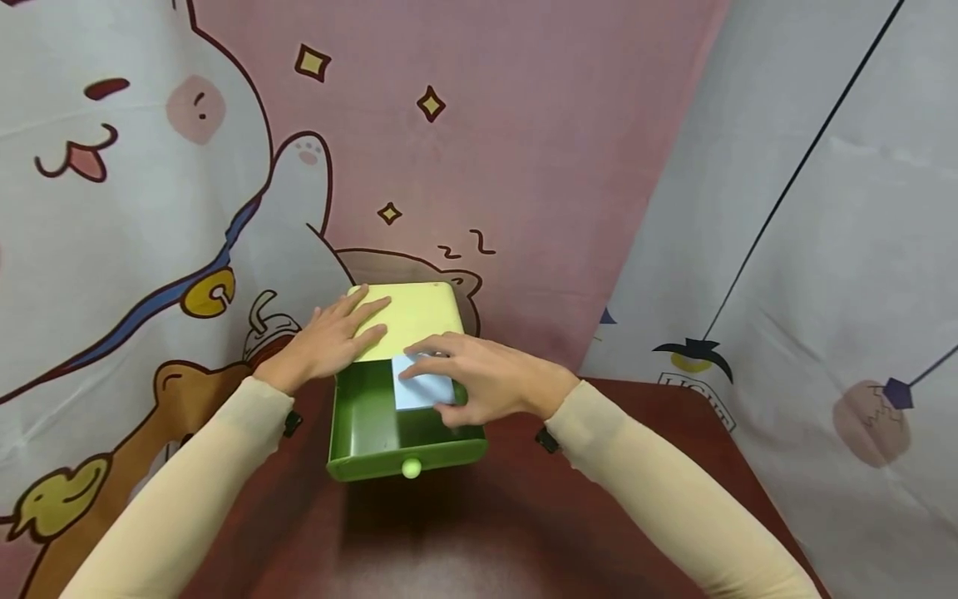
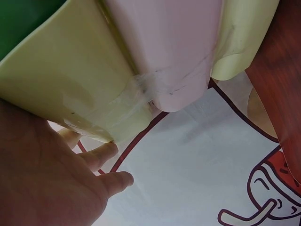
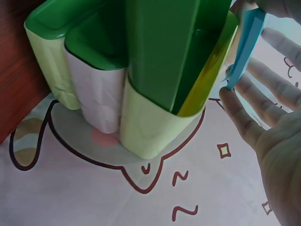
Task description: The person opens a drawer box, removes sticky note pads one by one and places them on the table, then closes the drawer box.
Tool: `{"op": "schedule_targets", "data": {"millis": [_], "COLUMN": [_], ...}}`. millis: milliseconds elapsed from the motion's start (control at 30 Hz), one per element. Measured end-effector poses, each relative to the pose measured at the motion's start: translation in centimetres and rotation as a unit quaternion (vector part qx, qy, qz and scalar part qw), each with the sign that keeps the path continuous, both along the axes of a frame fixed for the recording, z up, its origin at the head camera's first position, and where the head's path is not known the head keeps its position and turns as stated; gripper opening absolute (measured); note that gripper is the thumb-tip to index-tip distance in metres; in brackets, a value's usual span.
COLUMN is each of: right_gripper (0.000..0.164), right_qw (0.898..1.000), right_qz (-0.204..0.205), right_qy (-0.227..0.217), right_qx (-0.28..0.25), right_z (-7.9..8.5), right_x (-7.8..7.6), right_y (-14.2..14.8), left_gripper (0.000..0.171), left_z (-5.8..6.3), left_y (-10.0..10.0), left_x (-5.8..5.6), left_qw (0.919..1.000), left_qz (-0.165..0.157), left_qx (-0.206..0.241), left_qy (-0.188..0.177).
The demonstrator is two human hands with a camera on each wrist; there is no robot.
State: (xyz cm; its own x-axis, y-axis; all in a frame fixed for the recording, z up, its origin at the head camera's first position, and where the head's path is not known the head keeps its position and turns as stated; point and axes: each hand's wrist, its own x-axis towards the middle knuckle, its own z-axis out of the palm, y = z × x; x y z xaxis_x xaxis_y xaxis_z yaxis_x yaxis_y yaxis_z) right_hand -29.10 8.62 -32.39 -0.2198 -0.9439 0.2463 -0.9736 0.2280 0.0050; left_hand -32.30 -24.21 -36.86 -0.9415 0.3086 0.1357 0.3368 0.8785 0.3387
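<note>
A small drawer cabinet with a pale-yellow top (image 1: 419,312) stands on the table, its green top drawer (image 1: 364,416) pulled out toward me. My left hand (image 1: 333,337) rests on that top with fingers spread; in the left wrist view its fingers (image 2: 101,155) reach past the cabinet's yellow shell (image 2: 70,66). Above the drawer's right part, my right hand (image 1: 497,383) pinches a light-blue square pad (image 1: 419,391) by its edges. Edge-on in the right wrist view, the pad (image 3: 248,44) looks thin, with fingertips (image 3: 228,94) at its lower end. What lies beneath the pad is hidden.
A light-green round knob (image 1: 411,468) sits on the drawer front. Lower down, the cabinet has a pink section (image 3: 101,99) and another yellow section (image 3: 54,70). The dark red table (image 1: 599,499) meets a printed cartoon cloth (image 1: 539,166) hanging behind and beside it.
</note>
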Motion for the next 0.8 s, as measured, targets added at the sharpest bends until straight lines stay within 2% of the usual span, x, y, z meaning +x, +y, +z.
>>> {"op": "schedule_targets", "data": {"millis": [333,800], "right_gripper": [0.053,0.053], "right_qw": [0.999,0.996], "right_qz": [0.006,-0.034], "right_qy": [0.01,0.003], "right_qx": [-0.039,-0.077], "right_z": [-1.1,-2.2], "right_x": [-1.0,-1.9], "right_y": [1.4,3.6], "left_gripper": [0.074,0.074], "left_z": [-0.2,-0.2], "left_y": [-0.1,-0.1], "left_x": [-0.1,-0.2], "left_qw": [1.0,1.0], "left_qz": [-0.001,0.001], "left_qx": [0.0,0.003], "left_qy": [0.0,0.003]}}
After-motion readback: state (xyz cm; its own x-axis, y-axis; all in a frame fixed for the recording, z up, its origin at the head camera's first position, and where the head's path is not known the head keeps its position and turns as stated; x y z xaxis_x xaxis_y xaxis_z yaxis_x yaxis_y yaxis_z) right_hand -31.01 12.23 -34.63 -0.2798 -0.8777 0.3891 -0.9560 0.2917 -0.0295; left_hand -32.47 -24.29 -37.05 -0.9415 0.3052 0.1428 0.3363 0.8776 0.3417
